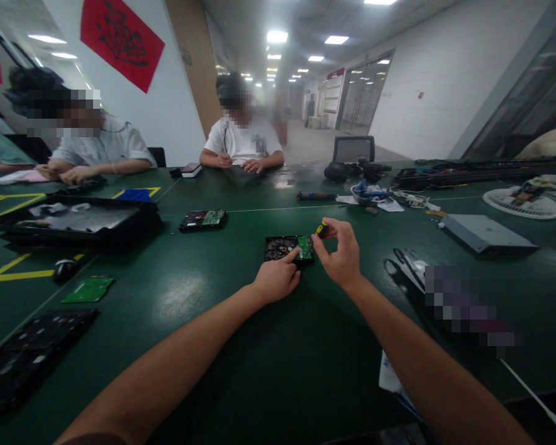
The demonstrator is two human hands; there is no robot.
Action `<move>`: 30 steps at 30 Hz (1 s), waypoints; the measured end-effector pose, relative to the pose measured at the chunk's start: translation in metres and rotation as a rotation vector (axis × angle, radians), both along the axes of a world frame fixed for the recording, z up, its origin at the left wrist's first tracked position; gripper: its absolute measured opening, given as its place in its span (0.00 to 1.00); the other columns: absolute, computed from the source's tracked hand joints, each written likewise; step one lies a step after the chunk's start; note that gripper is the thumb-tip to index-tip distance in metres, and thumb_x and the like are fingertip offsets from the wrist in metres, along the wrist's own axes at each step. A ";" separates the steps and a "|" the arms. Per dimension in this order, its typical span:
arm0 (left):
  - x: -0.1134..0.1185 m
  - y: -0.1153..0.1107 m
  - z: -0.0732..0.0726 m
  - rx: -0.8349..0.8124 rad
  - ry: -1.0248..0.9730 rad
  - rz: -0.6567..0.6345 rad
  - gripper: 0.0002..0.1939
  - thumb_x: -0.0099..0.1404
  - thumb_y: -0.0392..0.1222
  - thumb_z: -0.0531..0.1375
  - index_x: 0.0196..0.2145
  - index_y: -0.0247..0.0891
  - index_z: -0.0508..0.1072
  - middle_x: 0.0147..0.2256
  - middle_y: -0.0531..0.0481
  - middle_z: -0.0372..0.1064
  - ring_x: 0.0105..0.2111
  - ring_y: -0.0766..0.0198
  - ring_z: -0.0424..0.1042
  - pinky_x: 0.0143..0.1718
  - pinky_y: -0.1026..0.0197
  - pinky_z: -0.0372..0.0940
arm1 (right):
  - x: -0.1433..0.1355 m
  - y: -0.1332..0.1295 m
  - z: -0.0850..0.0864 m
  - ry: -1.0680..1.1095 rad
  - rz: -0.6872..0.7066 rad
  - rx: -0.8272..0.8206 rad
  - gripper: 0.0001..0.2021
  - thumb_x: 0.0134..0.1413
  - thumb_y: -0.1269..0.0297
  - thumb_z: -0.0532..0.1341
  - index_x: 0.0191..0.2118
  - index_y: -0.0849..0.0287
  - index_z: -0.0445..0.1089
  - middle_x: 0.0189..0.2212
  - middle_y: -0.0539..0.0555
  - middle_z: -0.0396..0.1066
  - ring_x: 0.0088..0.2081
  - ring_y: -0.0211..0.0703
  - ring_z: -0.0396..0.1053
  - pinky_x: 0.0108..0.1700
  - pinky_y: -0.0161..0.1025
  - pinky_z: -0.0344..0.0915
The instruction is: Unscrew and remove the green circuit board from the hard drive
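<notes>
A hard drive (278,247) lies in front of me on the dark green table, with its black metal underside and green circuit board facing up. My left hand (277,281) is at its near edge, the index finger stretched onto the board and the other fingers curled against the side. Pinched between the thumb and fingers of my right hand (343,256) is a small screwdriver (322,229) with a yellow and black handle. It is tilted over the right end of the drive, and its tip is too small to make out.
Another hard drive (202,220) lies farther left. Black trays (143,219), a loose green circuit board (89,289) and a black drive bracket (32,352) are at left. A grey metal box (486,233), cables (467,176) and a white fan grille (521,204) sit right. People (243,139) sit opposite.
</notes>
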State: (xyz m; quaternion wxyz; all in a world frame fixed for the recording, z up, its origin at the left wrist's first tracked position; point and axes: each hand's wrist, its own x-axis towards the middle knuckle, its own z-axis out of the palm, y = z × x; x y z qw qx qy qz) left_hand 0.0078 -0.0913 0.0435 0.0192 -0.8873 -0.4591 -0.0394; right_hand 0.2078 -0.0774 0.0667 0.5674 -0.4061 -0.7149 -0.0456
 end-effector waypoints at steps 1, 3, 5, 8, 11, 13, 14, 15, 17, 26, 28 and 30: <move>0.000 0.000 0.000 -0.002 0.002 0.001 0.22 0.75 0.50 0.49 0.38 0.40 0.80 0.72 0.55 0.49 0.42 0.57 0.79 0.40 0.54 0.75 | 0.000 0.000 0.000 -0.003 0.004 0.003 0.21 0.62 0.63 0.63 0.60 0.50 0.64 0.49 0.58 0.71 0.45 0.50 0.73 0.48 0.54 0.77; 0.000 0.000 0.001 -0.009 0.005 0.004 0.22 0.75 0.50 0.49 0.38 0.40 0.80 0.72 0.54 0.49 0.42 0.57 0.80 0.40 0.54 0.75 | 0.000 0.001 -0.002 0.015 0.032 -0.008 0.22 0.63 0.64 0.62 0.61 0.51 0.62 0.52 0.59 0.70 0.48 0.51 0.74 0.51 0.54 0.77; 0.001 0.000 0.000 -0.012 0.008 0.005 0.21 0.75 0.50 0.50 0.38 0.40 0.80 0.72 0.54 0.49 0.42 0.57 0.80 0.40 0.54 0.75 | 0.000 0.002 -0.004 0.057 0.060 -0.036 0.24 0.63 0.64 0.62 0.63 0.51 0.60 0.53 0.60 0.70 0.49 0.50 0.75 0.50 0.52 0.78; 0.000 0.001 -0.001 -0.005 0.008 0.000 0.21 0.75 0.50 0.49 0.38 0.40 0.80 0.72 0.53 0.49 0.42 0.56 0.80 0.40 0.54 0.75 | 0.001 0.004 -0.006 0.090 0.054 -0.054 0.23 0.63 0.62 0.63 0.62 0.50 0.61 0.53 0.58 0.70 0.47 0.49 0.75 0.44 0.49 0.80; -0.001 0.001 -0.002 0.006 0.005 -0.009 0.22 0.75 0.51 0.49 0.38 0.40 0.80 0.72 0.53 0.50 0.42 0.57 0.80 0.39 0.54 0.75 | 0.001 0.004 -0.007 0.055 0.035 -0.028 0.23 0.62 0.61 0.64 0.61 0.49 0.63 0.52 0.58 0.70 0.47 0.50 0.74 0.43 0.49 0.80; -0.001 0.001 -0.003 0.018 0.003 -0.010 0.22 0.75 0.51 0.49 0.37 0.40 0.80 0.72 0.54 0.50 0.41 0.57 0.80 0.39 0.54 0.75 | 0.001 0.004 -0.007 0.039 0.038 -0.022 0.24 0.63 0.62 0.64 0.62 0.50 0.62 0.53 0.59 0.70 0.48 0.50 0.74 0.46 0.51 0.79; -0.001 0.001 -0.003 0.022 0.002 -0.010 0.22 0.75 0.51 0.49 0.37 0.39 0.80 0.72 0.54 0.50 0.41 0.57 0.80 0.39 0.54 0.75 | 0.001 0.004 -0.007 0.041 0.047 -0.029 0.24 0.63 0.62 0.63 0.63 0.50 0.61 0.54 0.59 0.70 0.48 0.50 0.75 0.48 0.52 0.79; -0.001 0.001 -0.002 0.023 0.002 -0.011 0.22 0.75 0.51 0.49 0.37 0.39 0.80 0.72 0.54 0.50 0.41 0.57 0.80 0.39 0.55 0.75 | 0.000 0.004 -0.007 0.049 0.057 -0.040 0.25 0.64 0.63 0.62 0.64 0.51 0.59 0.54 0.60 0.70 0.48 0.50 0.75 0.49 0.53 0.78; -0.001 0.001 -0.002 0.020 0.003 -0.015 0.22 0.75 0.50 0.49 0.37 0.39 0.80 0.72 0.55 0.50 0.41 0.58 0.80 0.38 0.55 0.75 | 0.000 0.004 -0.007 0.067 0.068 -0.058 0.25 0.65 0.63 0.61 0.65 0.51 0.58 0.55 0.60 0.71 0.48 0.50 0.76 0.49 0.53 0.78; 0.001 -0.001 0.003 -0.010 -0.006 -0.002 0.21 0.74 0.50 0.50 0.38 0.40 0.80 0.72 0.52 0.50 0.41 0.57 0.80 0.41 0.53 0.75 | 0.001 0.004 -0.006 0.054 0.069 -0.056 0.24 0.66 0.62 0.61 0.65 0.50 0.59 0.56 0.60 0.70 0.48 0.50 0.75 0.50 0.54 0.78; 0.000 -0.001 0.003 -0.011 -0.003 -0.006 0.21 0.75 0.50 0.50 0.38 0.39 0.80 0.72 0.52 0.50 0.42 0.57 0.80 0.41 0.54 0.75 | 0.001 0.004 -0.005 0.060 0.081 -0.071 0.24 0.66 0.61 0.61 0.65 0.49 0.60 0.55 0.59 0.71 0.48 0.50 0.76 0.49 0.52 0.78; 0.000 -0.001 0.003 -0.006 0.003 -0.010 0.22 0.75 0.50 0.49 0.38 0.39 0.80 0.72 0.53 0.49 0.42 0.57 0.80 0.40 0.54 0.75 | 0.001 0.003 -0.004 0.047 0.071 -0.067 0.24 0.64 0.60 0.63 0.63 0.48 0.61 0.54 0.58 0.71 0.47 0.49 0.76 0.47 0.51 0.79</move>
